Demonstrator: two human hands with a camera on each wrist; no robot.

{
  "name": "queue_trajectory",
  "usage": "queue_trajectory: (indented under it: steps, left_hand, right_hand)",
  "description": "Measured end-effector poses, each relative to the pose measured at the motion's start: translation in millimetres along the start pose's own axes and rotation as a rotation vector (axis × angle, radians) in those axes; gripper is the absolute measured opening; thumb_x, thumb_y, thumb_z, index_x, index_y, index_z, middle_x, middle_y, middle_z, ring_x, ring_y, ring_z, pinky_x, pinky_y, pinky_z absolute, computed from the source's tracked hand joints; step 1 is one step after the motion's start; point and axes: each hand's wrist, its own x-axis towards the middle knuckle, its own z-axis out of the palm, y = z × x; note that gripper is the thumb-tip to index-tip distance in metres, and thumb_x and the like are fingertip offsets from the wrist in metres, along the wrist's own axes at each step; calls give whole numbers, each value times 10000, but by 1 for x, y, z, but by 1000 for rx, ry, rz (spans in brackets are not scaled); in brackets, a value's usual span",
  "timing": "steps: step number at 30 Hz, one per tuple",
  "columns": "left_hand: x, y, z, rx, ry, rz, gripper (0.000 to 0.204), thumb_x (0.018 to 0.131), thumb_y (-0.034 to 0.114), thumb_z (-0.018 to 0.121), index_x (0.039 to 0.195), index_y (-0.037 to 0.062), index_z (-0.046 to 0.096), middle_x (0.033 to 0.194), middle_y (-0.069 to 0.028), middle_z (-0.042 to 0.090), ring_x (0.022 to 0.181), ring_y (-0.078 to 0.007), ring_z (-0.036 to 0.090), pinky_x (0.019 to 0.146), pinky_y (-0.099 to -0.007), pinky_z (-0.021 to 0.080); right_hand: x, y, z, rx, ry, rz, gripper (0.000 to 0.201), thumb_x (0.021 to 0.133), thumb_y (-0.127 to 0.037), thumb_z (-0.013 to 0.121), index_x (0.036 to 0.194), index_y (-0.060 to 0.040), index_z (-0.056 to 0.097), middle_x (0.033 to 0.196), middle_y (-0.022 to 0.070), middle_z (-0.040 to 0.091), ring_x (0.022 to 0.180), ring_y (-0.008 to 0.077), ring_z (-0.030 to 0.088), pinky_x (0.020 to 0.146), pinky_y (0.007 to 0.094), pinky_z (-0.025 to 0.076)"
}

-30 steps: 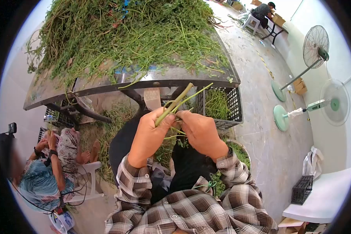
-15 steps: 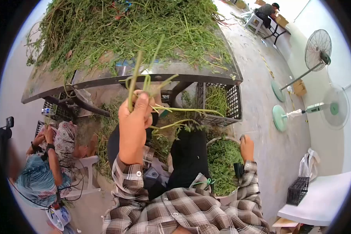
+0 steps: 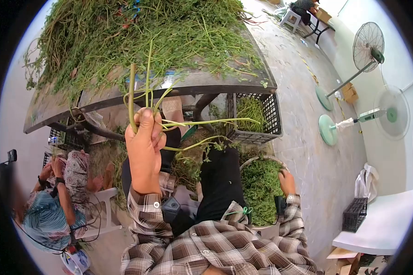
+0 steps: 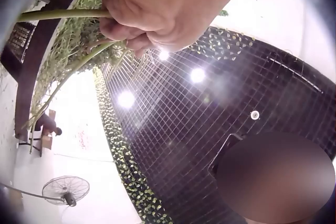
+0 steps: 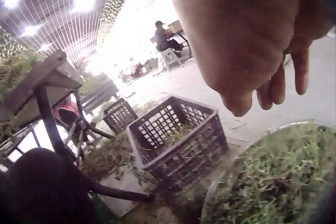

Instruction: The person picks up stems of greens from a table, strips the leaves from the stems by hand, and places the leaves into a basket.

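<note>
My left hand [image 3: 144, 149] is raised before the table edge and pinches a small bunch of green stems [image 3: 131, 94] between thumb and fingers. A thick stem and a thin one point upward, while others stretch sideways to the right, one with leaves at its end. From the left wrist view, stems [image 4: 63, 14] stick out past the curled fingers. My right hand [image 3: 287, 182] hangs at the right rim of a round tub [image 3: 261, 158] filled with picked green leaves [image 3: 261, 190]. In the right wrist view its fingers [image 5: 278, 85] point loosely down above the leaves, holding nothing.
A big heap of leafy stems [image 3: 147, 46] covers the table [image 3: 110, 98]. Below its right corner, a black crate [image 3: 274, 117] holds trimmed stems. Another person [image 3: 55, 201] sits at the left with plant stems. Two fans [image 3: 368, 46] stand on the right.
Both hands were together on the stems; the right let go and moved down right to the leaf tub. My left hand carried the stems leftward.
</note>
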Motion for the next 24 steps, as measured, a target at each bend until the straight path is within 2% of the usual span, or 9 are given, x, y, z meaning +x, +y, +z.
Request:
queue_trajectory:
  steps: [6, 11, 16, 20, 22, 23, 24]
  left_hand:
    - [1, 1, -5, -33, 6, 0, 178, 931, 216, 532, 884, 44, 522, 685, 15, 492, 479, -7, 322, 376, -164, 245]
    - [1, 3, -4, -35, 42, 5, 186, 930, 220, 534, 872, 43, 527, 658, 25, 462, 470, -9, 310, 375, -169, 237]
    - [1, 5, -6, -54, 56, 4, 194, 932, 223, 528, 858, 44, 534, 623, 39, 415, 461, -13, 291, 380, -174, 231]
    - [1, 6, -7, -51, 38, 6, 200, 934, 226, 524, 847, 47, 535, 615, 41, 409, 459, -15, 289, 382, -177, 228]
    - [0, 7, -6, -43, 56, 2, 210, 935, 234, 522, 837, 49, 538, 603, 42, 398, 452, -18, 283, 383, -179, 226]
    - [0, 7, -6, -44, 57, 2, 210, 935, 234, 522, 837, 49, 538, 603, 42, 398, 452, -18, 283, 383, -179, 226]
    - [0, 7, -6, -46, 58, 3, 213, 935, 238, 523, 839, 48, 541, 596, 45, 392, 449, -18, 281, 382, -179, 224]
  right_hand:
    - [30, -143, 3, 210, -96, -287, 225, 854, -150, 517, 984, 11, 606, 930, 172, 615, 906, 345, 564, 818, 376, 438]
    - [40, -209, 26, 286, -129, -455, 220, 849, -144, 549, 1000, 9, 593, 956, 166, 607, 925, 336, 559, 821, 379, 437]
    - [39, -249, 44, 383, -87, -534, 227, 842, -133, 575, 1019, 9, 580, 954, 167, 594, 929, 332, 553, 821, 380, 436]
    - [35, -263, 52, 454, -175, -537, 231, 847, -138, 583, 1022, 14, 582, 952, 164, 596, 896, 313, 564, 797, 358, 442]
    - [32, -268, 54, 564, -321, -441, 254, 843, -152, 592, 1030, 20, 583, 945, 163, 605, 854, 295, 581, 771, 353, 452]
    - [31, -266, 62, 644, -361, -397, 256, 863, -180, 572, 1023, 19, 594, 880, 122, 630, 773, 225, 597, 709, 321, 469]
    - [31, -269, 62, 643, -363, -398, 256, 863, -180, 572, 1023, 19, 594, 880, 122, 630, 773, 225, 597, 709, 321, 469]
